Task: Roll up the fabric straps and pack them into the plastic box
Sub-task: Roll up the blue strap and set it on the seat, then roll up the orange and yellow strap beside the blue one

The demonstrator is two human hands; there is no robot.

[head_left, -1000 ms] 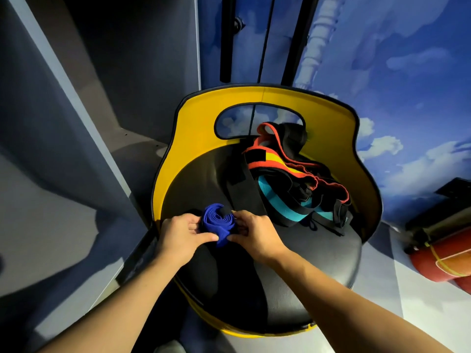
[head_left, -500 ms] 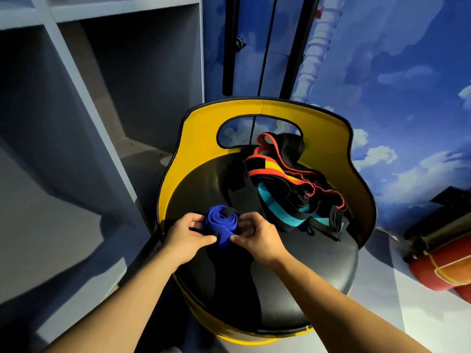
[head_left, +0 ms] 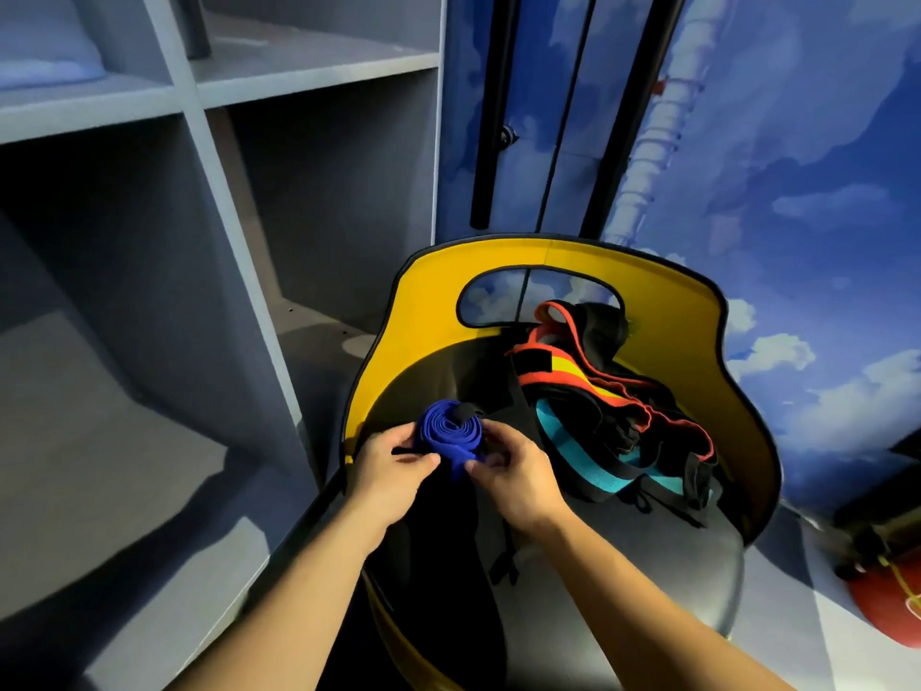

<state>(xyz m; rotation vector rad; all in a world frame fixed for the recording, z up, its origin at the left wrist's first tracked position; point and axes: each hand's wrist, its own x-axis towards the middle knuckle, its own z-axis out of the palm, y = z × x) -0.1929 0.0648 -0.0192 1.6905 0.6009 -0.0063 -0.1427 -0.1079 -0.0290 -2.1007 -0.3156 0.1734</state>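
Note:
A blue fabric strap [head_left: 448, 433], wound into a flat coil, is held just above the black seat of a yellow-backed chair [head_left: 697, 341]. My left hand [head_left: 393, 473] pinches the coil from the left and my right hand [head_left: 513, 473] pinches it from the right, thumbs on its near side. Behind my right hand lies a tangled pile of loose straps [head_left: 613, 416] in red, yellow, teal and black. A black strap hangs down the seat's front. No plastic box is in view.
Grey open shelving [head_left: 209, 202] stands to the left, its compartments dark. A wall painted with sky and clouds [head_left: 807, 167] rises behind the chair. A red cylinder [head_left: 887, 605] lies on the floor at the right edge.
The view has tilted up and left, so more shelving shows. Both hands stay on the blue coil, which looks wound a little tighter and held slightly higher.

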